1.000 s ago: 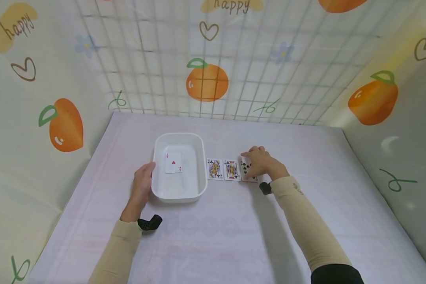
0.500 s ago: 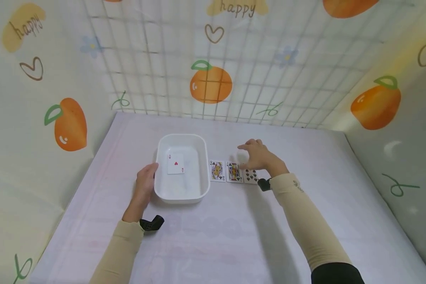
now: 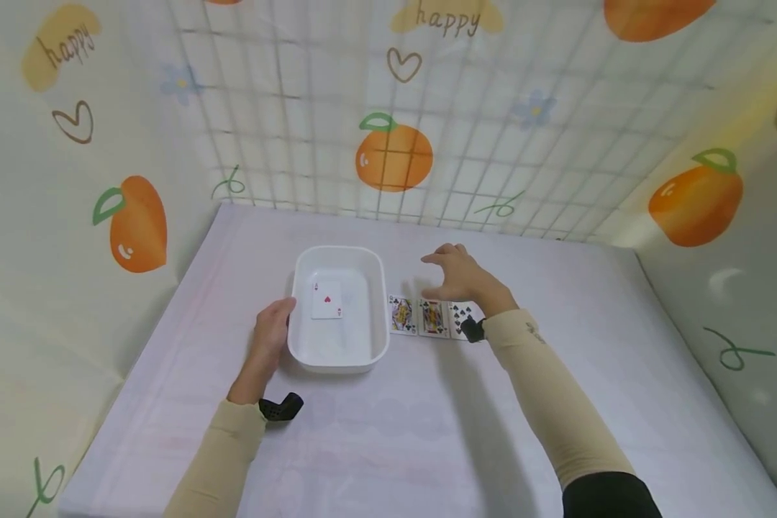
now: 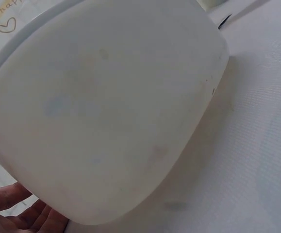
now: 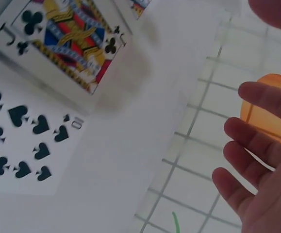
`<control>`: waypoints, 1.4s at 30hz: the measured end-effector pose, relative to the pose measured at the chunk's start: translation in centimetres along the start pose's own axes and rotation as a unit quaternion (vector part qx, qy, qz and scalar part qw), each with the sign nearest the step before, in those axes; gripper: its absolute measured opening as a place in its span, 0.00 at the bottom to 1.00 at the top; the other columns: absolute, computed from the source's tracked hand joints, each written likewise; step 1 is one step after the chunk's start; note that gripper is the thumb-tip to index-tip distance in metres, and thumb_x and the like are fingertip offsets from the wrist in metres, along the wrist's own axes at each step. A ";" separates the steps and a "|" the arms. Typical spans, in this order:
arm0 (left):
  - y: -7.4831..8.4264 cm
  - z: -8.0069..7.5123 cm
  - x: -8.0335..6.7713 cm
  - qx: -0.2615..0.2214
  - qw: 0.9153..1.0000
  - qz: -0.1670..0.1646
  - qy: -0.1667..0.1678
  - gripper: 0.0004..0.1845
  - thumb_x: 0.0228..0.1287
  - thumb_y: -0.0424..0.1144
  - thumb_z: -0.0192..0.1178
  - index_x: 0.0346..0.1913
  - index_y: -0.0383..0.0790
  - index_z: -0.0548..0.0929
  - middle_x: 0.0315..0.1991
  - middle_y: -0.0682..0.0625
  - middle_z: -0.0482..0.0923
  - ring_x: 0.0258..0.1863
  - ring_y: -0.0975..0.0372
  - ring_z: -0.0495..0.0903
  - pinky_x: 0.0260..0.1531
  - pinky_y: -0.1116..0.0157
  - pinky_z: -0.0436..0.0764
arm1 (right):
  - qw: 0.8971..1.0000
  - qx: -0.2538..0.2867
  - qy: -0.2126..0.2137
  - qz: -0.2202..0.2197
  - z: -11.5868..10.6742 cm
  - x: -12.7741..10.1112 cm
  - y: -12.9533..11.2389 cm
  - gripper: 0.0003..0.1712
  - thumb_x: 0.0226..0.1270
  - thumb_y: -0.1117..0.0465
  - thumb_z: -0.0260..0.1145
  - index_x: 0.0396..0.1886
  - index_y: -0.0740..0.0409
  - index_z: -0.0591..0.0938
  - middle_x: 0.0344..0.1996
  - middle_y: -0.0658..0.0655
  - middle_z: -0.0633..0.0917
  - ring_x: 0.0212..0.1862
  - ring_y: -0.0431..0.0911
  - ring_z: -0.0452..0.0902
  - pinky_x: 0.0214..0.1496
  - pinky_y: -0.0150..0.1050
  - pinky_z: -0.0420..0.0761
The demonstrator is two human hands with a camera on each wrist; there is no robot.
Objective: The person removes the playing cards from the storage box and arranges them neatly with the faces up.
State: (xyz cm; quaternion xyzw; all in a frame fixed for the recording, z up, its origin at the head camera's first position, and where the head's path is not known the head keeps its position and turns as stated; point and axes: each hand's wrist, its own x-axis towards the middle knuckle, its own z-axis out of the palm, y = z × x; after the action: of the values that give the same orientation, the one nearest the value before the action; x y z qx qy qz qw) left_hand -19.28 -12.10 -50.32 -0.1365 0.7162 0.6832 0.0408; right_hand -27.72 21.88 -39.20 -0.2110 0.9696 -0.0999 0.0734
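Observation:
My left hand (image 3: 268, 342) grips the left side of a white plastic tub (image 3: 378, 345), its thumb at the rim. In the left wrist view its fingers (image 4: 26, 213) sit by the tub's outer wall (image 4: 106, 111). An ace of hearts (image 3: 326, 308) lies face up inside. Right of the tub, a face card of clubs (image 3: 402, 320), a jack of clubs (image 3: 434, 321) and a ten of spades (image 3: 461, 316) form a row. My right hand (image 3: 462, 277) hovers by the row's far edge, fingers spread apart from the thumb and holding nothing. The right wrist view shows the jack (image 5: 77, 41) and ten (image 5: 21, 141) closely.
A pale cloth (image 3: 375, 453) covers the table. Behind it stands a wire grid (image 3: 466, 137) with a fruit-printed sheet, and similar printed sheets enclose the left and right sides. Black wrist cameras (image 3: 281, 408) sit at both wrists.
My right hand has lifted off the ten of spades and moved left and away from me, uncovering most of that card. The left hand stays on the tub. The head view has shifted slightly.

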 end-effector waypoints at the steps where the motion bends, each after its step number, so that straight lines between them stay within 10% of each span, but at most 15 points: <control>1: 0.0 0.0 0.1 0.000 1.000 0.002 -0.001 0.30 0.76 0.56 0.45 0.69 0.39 0.70 0.64 0.44 0.73 0.64 0.53 0.70 0.66 0.50 0.66 | 1.000 0.000 0.001 -0.004 -0.1 0.2 -0.2 0.42 0.56 0.47 0.71 0.69 0.60 0.72 0.65 0.68 0.68 0.66 0.63 0.59 0.64 0.64 0.65; 42: -0.3 -0.5 1.1 -0.022 0.999 0.025 -0.002 0.27 0.76 0.50 0.48 0.66 0.34 0.73 0.63 0.40 0.74 0.64 0.49 0.71 0.66 0.49 0.66 | 0.994 -0.014 -0.025 -0.106 0.9 8.0 -11.4 0.44 0.53 0.40 0.72 0.67 0.58 0.76 0.61 0.63 0.73 0.62 0.57 0.63 0.63 0.54 0.69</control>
State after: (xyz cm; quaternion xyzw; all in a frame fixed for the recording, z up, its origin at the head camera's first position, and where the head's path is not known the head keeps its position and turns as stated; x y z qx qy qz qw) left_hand -20.23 -12.78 -50.85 -0.1182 0.7040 0.6999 0.0223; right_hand -30.20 8.18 -38.30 -0.3162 0.9409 -0.0882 0.0837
